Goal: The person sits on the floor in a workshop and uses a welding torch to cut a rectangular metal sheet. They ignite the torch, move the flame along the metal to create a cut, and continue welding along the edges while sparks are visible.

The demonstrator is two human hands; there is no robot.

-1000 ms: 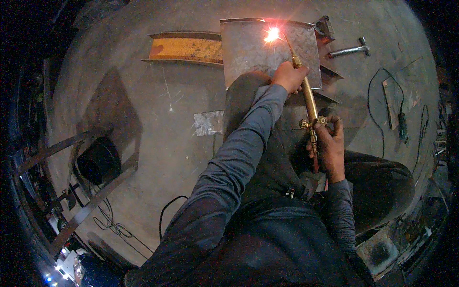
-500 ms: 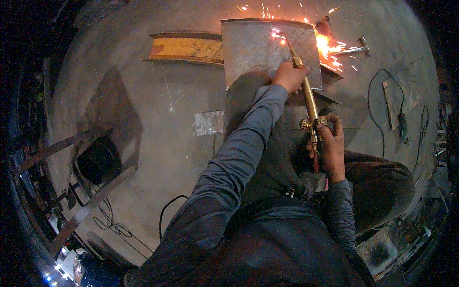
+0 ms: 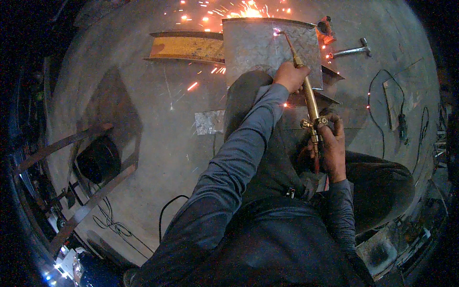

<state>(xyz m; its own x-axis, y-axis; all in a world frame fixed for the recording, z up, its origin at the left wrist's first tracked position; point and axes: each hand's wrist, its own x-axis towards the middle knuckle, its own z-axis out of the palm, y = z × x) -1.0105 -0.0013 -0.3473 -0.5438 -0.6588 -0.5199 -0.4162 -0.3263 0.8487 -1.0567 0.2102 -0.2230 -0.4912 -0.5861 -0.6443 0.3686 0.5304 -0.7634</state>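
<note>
A brass cutting torch (image 3: 311, 99) slants across my view, its thin bent tip close over a grey steel plate (image 3: 248, 52). Pink-white light glows on the plate under the tip. My left hand (image 3: 290, 78) is closed round the front of the torch, resting over the plate's near right part. Lower down, my right hand (image 3: 332, 146) grips the rear end by the brass valve knobs, with its thumb and a finger at the right-hand one. A red hose leaves the torch below that hand. Bright sparks (image 3: 249, 10) burst beyond the plate's far edge.
A yellow steel beam (image 3: 189, 49) runs under the plate from the left. A hammer (image 3: 351, 51) lies to the right, by an orange-lit tool (image 3: 325, 29). A small metal sheet (image 3: 209, 122) is on the floor. Cables (image 3: 382, 124) curl at right; a metal frame (image 3: 91, 196) stands left.
The torch tip has shifted slightly left along the plate. The spark burst has moved from the plate's right side to beyond its far edge, and some sparks now fly to the near left.
</note>
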